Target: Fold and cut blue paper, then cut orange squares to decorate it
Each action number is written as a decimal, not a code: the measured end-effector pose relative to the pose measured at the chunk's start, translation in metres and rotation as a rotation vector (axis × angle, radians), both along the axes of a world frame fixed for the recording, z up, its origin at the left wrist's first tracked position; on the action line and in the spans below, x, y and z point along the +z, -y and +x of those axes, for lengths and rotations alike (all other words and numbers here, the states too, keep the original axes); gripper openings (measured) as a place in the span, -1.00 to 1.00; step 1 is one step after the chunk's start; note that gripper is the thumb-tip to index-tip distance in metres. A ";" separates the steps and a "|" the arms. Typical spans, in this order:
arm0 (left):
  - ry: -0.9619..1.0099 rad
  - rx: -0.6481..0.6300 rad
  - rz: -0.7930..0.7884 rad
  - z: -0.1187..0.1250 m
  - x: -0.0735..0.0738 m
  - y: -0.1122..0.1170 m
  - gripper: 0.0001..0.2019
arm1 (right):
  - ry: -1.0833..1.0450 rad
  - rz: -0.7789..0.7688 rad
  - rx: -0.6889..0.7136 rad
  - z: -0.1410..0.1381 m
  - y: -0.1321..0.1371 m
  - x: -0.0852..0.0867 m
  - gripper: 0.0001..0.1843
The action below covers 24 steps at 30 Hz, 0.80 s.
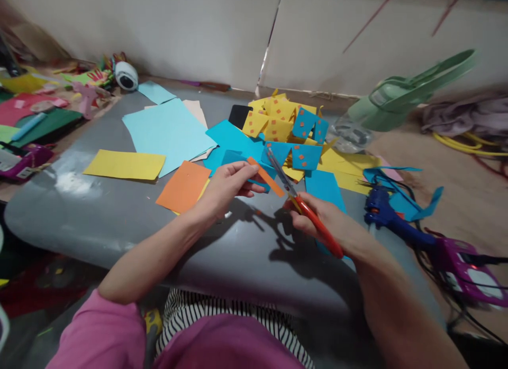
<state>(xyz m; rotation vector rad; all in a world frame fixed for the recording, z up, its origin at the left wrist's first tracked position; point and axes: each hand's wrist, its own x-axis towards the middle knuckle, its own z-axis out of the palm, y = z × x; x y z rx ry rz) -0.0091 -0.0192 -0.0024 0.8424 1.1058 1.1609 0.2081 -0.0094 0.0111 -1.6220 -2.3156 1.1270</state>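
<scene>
Pinched in my left hand (234, 184) is a narrow orange paper strip (270, 180), held slanting above the grey table. My right hand (313, 213) is closed around the red handles of a pair of scissors (288, 184). Their blades point up and away, close beside the strip; whether they touch it I cannot tell. Behind the hands stands a pile of folded yellow paper pieces (278, 130) with small orange squares on them. Similar folded blue pieces (306, 156) lie at its front. An orange paper sheet (184, 186) rests left of my left hand, partly over something yellow.
Light blue sheets (170, 131) and a yellow paper rectangle (125, 165) lie on the left of the grey table (79, 221). At right are a blue glue gun (381, 208), blue paper scraps (408, 200), a purple box with cables (464, 268) and a green-topped clear container (381, 102).
</scene>
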 end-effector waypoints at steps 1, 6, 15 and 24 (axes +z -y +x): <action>0.000 -0.003 0.010 0.000 0.000 0.000 -0.77 | 0.038 0.052 -0.002 -0.002 0.002 0.001 -0.56; -0.054 0.016 0.086 0.000 -0.001 0.000 -0.82 | 0.241 0.466 -0.075 -0.009 0.007 -0.003 -0.37; -0.064 0.094 0.219 0.005 -0.004 0.003 -0.86 | 0.253 0.701 -0.070 -0.007 0.009 -0.012 -0.37; 0.074 0.062 0.131 0.005 -0.005 0.003 -0.91 | 0.280 0.695 -0.081 -0.008 0.008 -0.015 -0.22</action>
